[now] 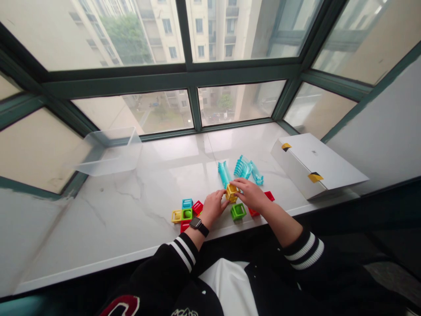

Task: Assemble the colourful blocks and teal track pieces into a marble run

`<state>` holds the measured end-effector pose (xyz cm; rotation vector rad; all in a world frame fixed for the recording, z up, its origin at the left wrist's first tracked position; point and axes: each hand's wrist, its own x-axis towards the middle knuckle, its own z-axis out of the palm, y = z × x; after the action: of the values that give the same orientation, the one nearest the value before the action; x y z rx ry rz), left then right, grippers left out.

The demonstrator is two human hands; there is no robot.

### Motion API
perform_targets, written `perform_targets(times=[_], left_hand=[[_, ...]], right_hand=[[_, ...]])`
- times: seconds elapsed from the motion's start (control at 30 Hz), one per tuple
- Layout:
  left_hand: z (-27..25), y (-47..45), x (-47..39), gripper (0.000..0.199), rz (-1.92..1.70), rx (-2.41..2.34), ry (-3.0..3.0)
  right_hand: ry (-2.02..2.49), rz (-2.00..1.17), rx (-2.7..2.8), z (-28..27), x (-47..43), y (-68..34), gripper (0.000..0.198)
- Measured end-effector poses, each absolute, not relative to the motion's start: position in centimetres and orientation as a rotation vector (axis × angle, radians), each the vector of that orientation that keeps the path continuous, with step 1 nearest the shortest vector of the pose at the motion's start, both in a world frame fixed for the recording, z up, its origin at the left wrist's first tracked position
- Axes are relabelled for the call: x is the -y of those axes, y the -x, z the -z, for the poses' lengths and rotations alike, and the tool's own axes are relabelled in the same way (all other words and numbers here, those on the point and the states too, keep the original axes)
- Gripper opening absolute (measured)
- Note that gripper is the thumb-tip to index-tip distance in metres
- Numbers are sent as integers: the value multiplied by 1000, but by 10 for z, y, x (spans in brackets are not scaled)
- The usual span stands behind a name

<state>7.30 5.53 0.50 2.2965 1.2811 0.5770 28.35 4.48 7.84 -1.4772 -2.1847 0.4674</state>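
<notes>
Between my two hands is a yellow hollow toy block [231,193], close to the near end of a clear blue track piece [224,174]. My left hand [214,205], with a watch on its wrist, is closed on the block's left side. From the right, my right hand [249,193] grips the same block with its fingertips. Just below it sits a green hollow block [238,212]. A red block [253,212] is partly hidden under my right hand. Left of my left wrist lie a blue block [187,203], a yellow block [176,216] and several red and green ones.
Beyond my right hand lie a curved clear blue track piece [242,167] and a narrower one [257,173]. A clear plastic bin [113,162] stands at the back left. A white box [315,162] with yellow-black tape stands at the right. Windows border the white marble sill [131,228].
</notes>
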Motion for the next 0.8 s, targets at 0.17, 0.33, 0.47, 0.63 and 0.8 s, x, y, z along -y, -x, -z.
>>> perform_targets(times=[0.17, 0.33, 0.47, 0.63, 0.8], left_hand=[[-7, -73, -55, 34, -582, -1278, -2291], [-8, -74, -55, 34, -572, -1287, -2268], [-9, -74, -55, 35, -561, -1293, -2269], [-8, -74, -55, 34, -561, -1302, -2272], [-6, -74, -55, 33, -572, -1289, -2280]], right_hand=[[1476, -487, 2198, -80, -48, -284, 51], [1483, -512, 2207, -86, -51, -286, 49], [1484, -532, 2210, -88, -54, -289, 46], [1463, -521, 2218, -88, -55, -290, 46], [1467, -508, 2220, -87, -54, -290, 45]])
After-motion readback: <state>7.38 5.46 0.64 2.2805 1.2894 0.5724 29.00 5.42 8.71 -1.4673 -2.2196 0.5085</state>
